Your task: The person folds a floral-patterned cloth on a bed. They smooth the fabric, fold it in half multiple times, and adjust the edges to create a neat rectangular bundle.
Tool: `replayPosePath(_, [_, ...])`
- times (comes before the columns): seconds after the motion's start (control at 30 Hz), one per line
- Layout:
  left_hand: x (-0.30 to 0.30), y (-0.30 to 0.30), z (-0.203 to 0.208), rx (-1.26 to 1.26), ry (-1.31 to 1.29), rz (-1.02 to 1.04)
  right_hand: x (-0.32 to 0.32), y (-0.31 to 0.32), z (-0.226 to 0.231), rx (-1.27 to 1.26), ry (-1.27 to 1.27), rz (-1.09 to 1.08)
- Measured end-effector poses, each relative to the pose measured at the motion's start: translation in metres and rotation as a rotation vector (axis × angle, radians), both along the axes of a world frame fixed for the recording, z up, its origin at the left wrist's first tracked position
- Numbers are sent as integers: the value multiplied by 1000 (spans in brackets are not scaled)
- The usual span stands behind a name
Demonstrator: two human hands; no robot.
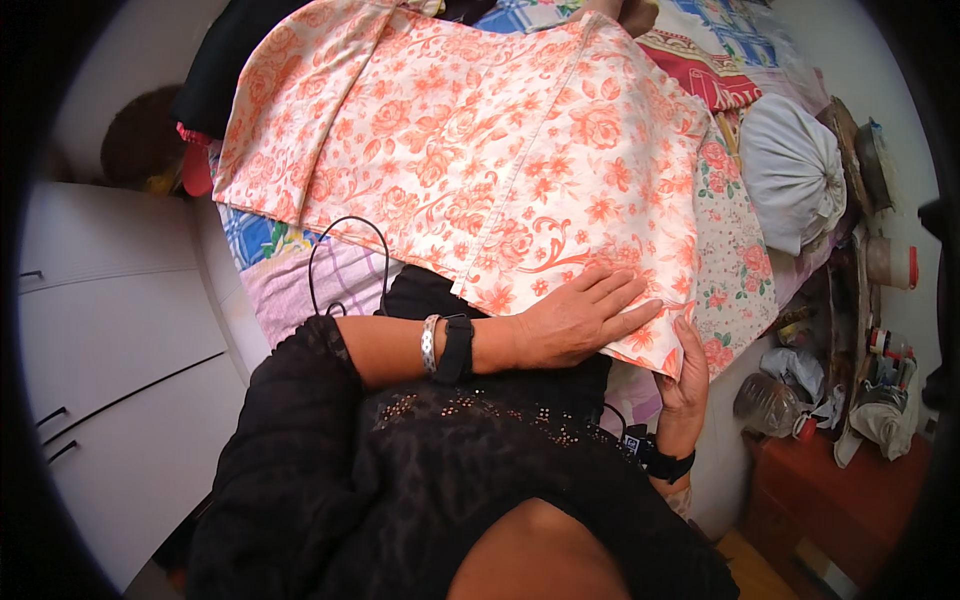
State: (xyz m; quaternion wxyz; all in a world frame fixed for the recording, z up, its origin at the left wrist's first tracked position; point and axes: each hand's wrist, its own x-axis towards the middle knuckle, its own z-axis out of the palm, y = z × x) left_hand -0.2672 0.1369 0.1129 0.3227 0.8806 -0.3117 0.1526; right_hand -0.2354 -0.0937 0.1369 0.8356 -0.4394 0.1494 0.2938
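Observation:
A white cloth with orange flowers [420, 150] spreads across the bed in front of me, with a long seam running down its middle. My left hand [575, 318] lies flat on the cloth near its lower right corner, fingers stretched to the right. At that corner my right hand [684, 372] pinches the edge, a finger or thumb showing along the side and the rest partly hidden underneath. From under the cloth's right side comes another fabric [738, 260] with pink roses and green leaves.
A white gathered bag [790, 175] sits at the right. Beyond it are a shelf with jars, a plastic bottle [768, 405] and a red-brown cabinet [825, 500]. White drawers [120, 300] stand at the left. A thin black cable [312, 265] loops near my left forearm.

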Motion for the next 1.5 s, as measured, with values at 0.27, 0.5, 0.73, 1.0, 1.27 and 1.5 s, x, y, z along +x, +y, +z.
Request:
replayPosePath(0.27, [6,16,10,-269,251,20,21,-4,-10,194,-107,150])
replayPosePath(0.5, [16,36,14,-573,637,-97,129,11,-61,60,98,71])
replayPosePath(0.73, [22,49,23,-595,637,-219,246,48,-75,-206,-121,221])
replayPosePath(1.0, [39,57,58,-736,879,-367,322,-15,-45,-263,-551,308])
replayPosePath(1.27, [62,-52,124,-971,1007,-691,337,-187,75,-1007,-752,0])
replayPosePath(1.5, [73,-126,115,-965,912,-813,326,-252,143,-1175,-773,-90])
